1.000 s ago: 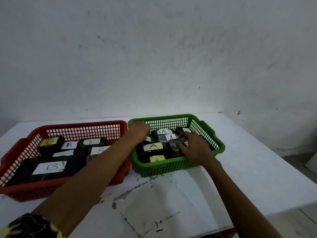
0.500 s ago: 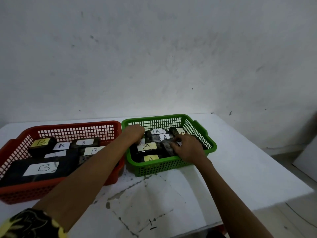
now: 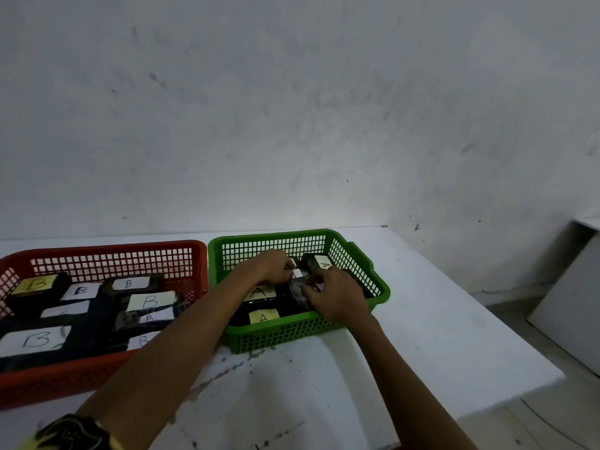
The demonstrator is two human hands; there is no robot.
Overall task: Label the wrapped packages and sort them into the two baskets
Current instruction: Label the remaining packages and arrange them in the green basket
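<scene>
White scuffed wall behind, white table (image 3: 422, 336) in front with cracked, stained paint near the front edge. 2 baskets sit side by side on it, rims just beside each other or touching.

Red basket (image 3: 107, 248) on the left, the bigger one: dark wrapped packages with B labels (image 3: 150, 301), mostly white, 1 yellow at the far left corner.

Green basket (image 3: 373, 264) on the right, smaller: dark packages with A labels; yellow A label (image 3: 263, 316) near the front wall, another A-labelled package (image 3: 319, 264) at the back right.

Both hands are inside the green basket. Left hand (image 3: 271, 266) curled, fingertips down at the middle of the pile; right hand (image 3: 337, 295) curled too, fingers pinched on a small dark glossy package (image 3: 298, 287) that lies between the 2 hands. Left fingers appear to touch the same package or the white slip next to it (can't tell which, fingers cover it).

Step in hand, by my read: seating or pressing the label on this package inside the A basket. To do it well: hold the package steady with the right, press the label flat with the left from the middle outward so it grips the slick wrap, keep the letter facing up, avoid covering neighbour labels, then let go with both hands.
</scene>
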